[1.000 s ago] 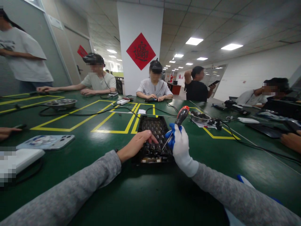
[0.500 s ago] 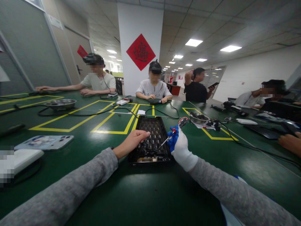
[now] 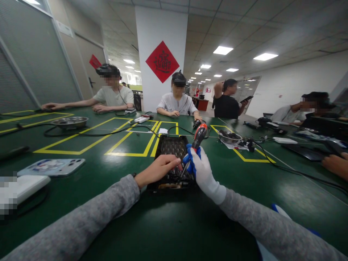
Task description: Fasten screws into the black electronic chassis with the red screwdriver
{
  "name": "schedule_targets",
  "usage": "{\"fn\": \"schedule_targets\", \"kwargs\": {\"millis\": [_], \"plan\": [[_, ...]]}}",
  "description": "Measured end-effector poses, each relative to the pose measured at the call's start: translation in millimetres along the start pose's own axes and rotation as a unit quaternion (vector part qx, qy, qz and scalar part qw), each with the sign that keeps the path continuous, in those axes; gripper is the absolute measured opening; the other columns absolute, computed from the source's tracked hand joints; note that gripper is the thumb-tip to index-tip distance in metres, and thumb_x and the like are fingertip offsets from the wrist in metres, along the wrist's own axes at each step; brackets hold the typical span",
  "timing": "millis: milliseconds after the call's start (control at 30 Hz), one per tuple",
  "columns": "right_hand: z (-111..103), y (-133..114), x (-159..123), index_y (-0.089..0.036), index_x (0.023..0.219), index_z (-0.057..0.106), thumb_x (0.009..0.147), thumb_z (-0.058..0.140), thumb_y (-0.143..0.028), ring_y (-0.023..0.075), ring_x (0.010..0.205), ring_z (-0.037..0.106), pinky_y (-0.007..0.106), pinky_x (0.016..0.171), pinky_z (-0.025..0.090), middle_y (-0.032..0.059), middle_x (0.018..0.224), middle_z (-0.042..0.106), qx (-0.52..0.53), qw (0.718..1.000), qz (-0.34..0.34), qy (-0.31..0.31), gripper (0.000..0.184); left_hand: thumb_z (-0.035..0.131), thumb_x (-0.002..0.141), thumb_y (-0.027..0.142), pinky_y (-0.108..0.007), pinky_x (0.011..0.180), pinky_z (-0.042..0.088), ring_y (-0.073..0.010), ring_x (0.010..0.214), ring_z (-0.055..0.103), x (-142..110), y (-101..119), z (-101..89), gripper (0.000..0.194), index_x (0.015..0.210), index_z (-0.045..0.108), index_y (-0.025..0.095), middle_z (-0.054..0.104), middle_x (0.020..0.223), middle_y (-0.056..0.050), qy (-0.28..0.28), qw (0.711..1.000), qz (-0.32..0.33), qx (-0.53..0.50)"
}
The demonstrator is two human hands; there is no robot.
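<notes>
On the table in front of me lies a shallow black rectangular casing [image 3: 174, 148] with a dotted pattern inside and a tan strip [image 3: 168, 185] along its near end. My bare left hand [image 3: 161, 167] reaches across its left edge, fingers stretched over the interior; its fingertips are partly hidden. In a white and blue glove, my right hand [image 3: 202, 168] is closed round a screwdriver [image 3: 200, 136] with a red and black handle. The handle leans up and away, and the thin shaft points down into the casing near my left fingertips. Whether the tip touches anything cannot be made out.
A metal bowl [image 3: 230, 137] with dark parts stands right of the casing, another metal bowl [image 3: 70, 121] far left. A phone [image 3: 51, 167] lies at left. Cables [image 3: 114, 130] cross the green table [image 3: 168, 224]. Co-workers sit opposite; a person's hand [image 3: 337, 167] is at right.
My right hand has moved slightly left and tipped the screwdriver more upright, its tip nearer my left hand. My left hand has shifted a little right. The co-worker opposite has moved a hand.
</notes>
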State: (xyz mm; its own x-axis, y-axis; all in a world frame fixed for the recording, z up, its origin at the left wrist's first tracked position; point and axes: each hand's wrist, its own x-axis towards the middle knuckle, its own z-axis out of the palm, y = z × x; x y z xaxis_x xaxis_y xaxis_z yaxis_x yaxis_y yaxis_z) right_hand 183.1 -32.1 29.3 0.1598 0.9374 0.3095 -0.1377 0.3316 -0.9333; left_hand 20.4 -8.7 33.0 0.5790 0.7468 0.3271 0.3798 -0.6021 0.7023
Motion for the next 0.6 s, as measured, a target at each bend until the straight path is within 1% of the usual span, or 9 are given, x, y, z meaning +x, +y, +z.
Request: {"fn": "schedule_targets", "kwargs": {"millis": [100,200,300,367,467,600], "plan": [[-2,6,3,-0.019,0.087,0.053,0.073,0.054,-0.047,0.0053,0.042,0.042,0.016,0.039,0.035,-0.0049,0.057,0.053,0.038,0.999,0.022,0.017,0.032,0.022,0.091,0.043,-0.025,0.070,0.038,-0.0128,0.070,0.049,-4,1,0.9,0.058,0.071,0.068,0.014,0.055,0.074,-0.003,-0.007,1.000,0.021,0.002],[-5,8,8,-0.018,0.086,0.052,0.073,0.054,-0.046,0.0041,0.040,0.041,0.015,0.037,0.033,-0.0059,0.055,0.050,0.094,0.994,0.058,0.028,0.032,0.017,0.092,0.041,-0.026,0.079,0.036,-0.0136,0.076,0.048,-5,2,1.2,0.062,0.073,0.070,0.016,0.053,0.078,-0.004,-0.023,0.998,0.051,0.024],[-5,6,11,-0.017,0.085,0.052,0.072,0.055,-0.044,0.0033,0.036,0.038,0.014,0.033,0.029,-0.0072,0.052,0.048,0.130,0.987,0.085,0.031,0.030,0.017,0.092,0.042,-0.027,0.084,0.034,-0.0145,0.081,0.046,-5,4,1.8,0.062,0.076,0.071,0.017,0.051,0.082,-0.004,-0.048,0.994,0.072,0.063],[-4,4,11,-0.018,0.085,0.052,0.071,0.056,-0.043,0.0030,0.035,0.037,0.013,0.032,0.027,-0.0079,0.051,0.047,0.136,0.986,0.089,0.032,0.030,0.017,0.092,0.043,-0.027,0.085,0.033,-0.0144,0.081,0.045,-4,5,2.1,0.062,0.078,0.071,0.018,0.050,0.084,-0.004,-0.062,0.992,0.076,0.081],[-3,4,10,-0.017,0.084,0.052,0.069,0.058,-0.043,0.0032,0.036,0.038,0.014,0.033,0.029,-0.0079,0.051,0.047,0.138,0.986,0.086,0.027,0.030,0.015,0.092,0.044,-0.026,0.084,0.033,-0.0141,0.081,0.045,-5,6,2.1,0.063,0.080,0.071,0.018,0.048,0.083,-0.004,-0.073,0.991,0.073,0.086],[-3,6,10,-0.017,0.083,0.052,0.070,0.058,-0.044,0.0039,0.038,0.040,0.014,0.035,0.031,-0.0072,0.052,0.048,0.129,0.988,0.082,0.030,0.030,0.014,0.091,0.045,-0.024,0.080,0.034,-0.0142,0.080,0.045,-5,4,1.8,0.065,0.078,0.072,0.018,0.048,0.080,-0.004,-0.065,0.993,0.066,0.069]]}}
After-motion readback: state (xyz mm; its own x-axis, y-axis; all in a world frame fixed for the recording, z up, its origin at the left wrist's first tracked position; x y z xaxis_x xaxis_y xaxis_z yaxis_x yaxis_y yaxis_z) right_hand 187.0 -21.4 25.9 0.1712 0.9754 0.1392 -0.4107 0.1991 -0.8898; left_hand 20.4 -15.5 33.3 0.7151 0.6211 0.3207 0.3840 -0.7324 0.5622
